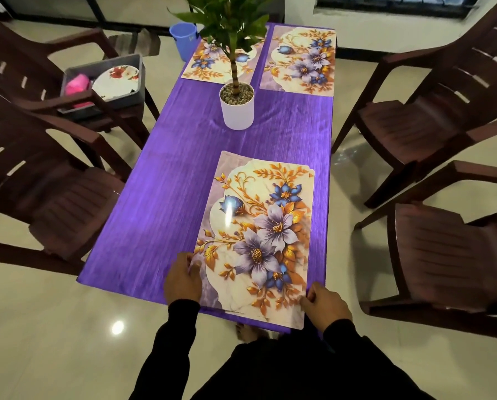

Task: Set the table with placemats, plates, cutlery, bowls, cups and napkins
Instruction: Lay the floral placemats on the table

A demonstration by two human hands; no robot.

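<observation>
Both hands gripping the near placemat: left hand pinching its near left corner, fingers curled over the edge; right hand pinching its near right corner. Mat lying flat on the purple tablecloth, on the right half of the near end, its near edge hanging slightly past the table edge. Possibly more than one mat stacked here, judging by a doubled outline at the far corners; hard to tell.

Two more floral placemats at the far end: far left placemat and far right placemat, side by side, flat. Potted plant in a white pot standing between the near and far mats, its leaves partly covering the far left one.

Near left spot bare cloth, no mat yet. No plates, cutlery, bowls, cups or napkins on the table. Grey tub resting on a brown chair to the left, holding a flowered plate and something pink; rest of its contents not visible. Blue bucket on the floor beyond.

Judgement: early stage. Three mats placed or nearly placed, one place still to cover, then all the tableware to bring from the tub.
</observation>
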